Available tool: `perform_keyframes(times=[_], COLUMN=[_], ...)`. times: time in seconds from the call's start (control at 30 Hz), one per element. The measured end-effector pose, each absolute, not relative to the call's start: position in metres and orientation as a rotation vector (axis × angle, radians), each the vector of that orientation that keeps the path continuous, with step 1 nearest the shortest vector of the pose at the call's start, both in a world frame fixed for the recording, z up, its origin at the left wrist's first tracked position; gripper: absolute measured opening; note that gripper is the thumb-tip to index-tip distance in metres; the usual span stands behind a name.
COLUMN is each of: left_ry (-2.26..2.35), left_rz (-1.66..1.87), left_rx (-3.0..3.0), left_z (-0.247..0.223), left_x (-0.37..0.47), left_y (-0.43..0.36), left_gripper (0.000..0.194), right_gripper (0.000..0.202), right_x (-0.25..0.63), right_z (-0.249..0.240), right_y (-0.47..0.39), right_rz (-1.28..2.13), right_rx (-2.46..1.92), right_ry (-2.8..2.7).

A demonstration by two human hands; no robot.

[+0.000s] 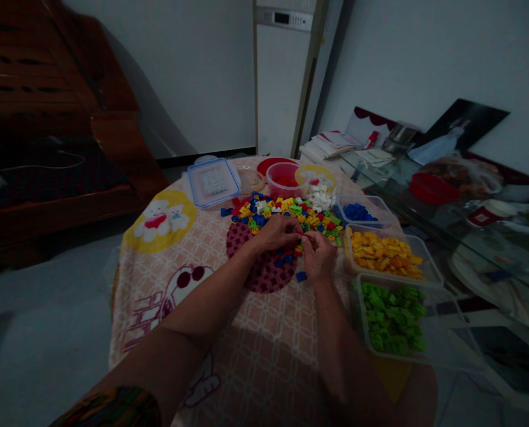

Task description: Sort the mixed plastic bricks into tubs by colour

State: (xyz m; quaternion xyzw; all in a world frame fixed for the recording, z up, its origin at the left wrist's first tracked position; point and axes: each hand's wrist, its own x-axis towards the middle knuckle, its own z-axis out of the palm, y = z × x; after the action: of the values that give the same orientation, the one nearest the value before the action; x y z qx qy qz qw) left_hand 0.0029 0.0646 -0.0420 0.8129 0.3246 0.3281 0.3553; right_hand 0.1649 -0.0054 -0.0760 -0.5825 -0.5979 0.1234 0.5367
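Note:
My left hand (279, 233) and my right hand (319, 255) meet at the near edge of a mixed pile of toy building bricks (286, 206). The fingertips of both are pinched together on a small red brick (303, 235), mostly covered by the fingers. Beneath the hands, several blue and yellow round pieces (284, 259) lie on the cloth. One blue brick (300, 276) rests apart, just left of my right wrist. Red, yellow, green, blue and white bricks make up the pile.
Along the right edge stand clear boxes of blue bricks (357, 212), yellow bricks (384, 254) and green bricks (393, 317). White bricks (321, 199) lie behind the pile, beside a round tub (286, 191) with red pieces. A blue-rimmed lid (214, 182) lies at back left.

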Motion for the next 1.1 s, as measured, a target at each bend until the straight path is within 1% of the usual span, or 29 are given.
perform_keyframes(times=[0.43, 0.57, 0.77, 1.1], left_ry=[0.886, 0.856, 0.673, 0.590], left_rz=[0.818, 0.810, 0.708, 0.720], left_rx=[2.102, 2.009, 1.766, 1.728], left_z=[-0.039, -0.042, -0.048, -0.047], left_x=[0.003, 0.003, 0.000, -0.004], left_y=[0.062, 0.064, 0.069, 0.071], left_gripper=[0.014, 0.019, 0.029, 0.028], right_gripper=[0.016, 0.017, 0.019, 0.021], right_x=[0.164, 0.164, 0.166, 0.167], right_z=[-0.076, -0.075, -0.075, -0.075], right_y=[-0.007, -0.008, -0.008, -0.008], right_rz=[0.263, 0.290, 0.364, 0.469], right_rx=[-1.401, -1.397, -1.382, -1.335], right_ry=[-1.431, -1.413, -1.422, -1.424])
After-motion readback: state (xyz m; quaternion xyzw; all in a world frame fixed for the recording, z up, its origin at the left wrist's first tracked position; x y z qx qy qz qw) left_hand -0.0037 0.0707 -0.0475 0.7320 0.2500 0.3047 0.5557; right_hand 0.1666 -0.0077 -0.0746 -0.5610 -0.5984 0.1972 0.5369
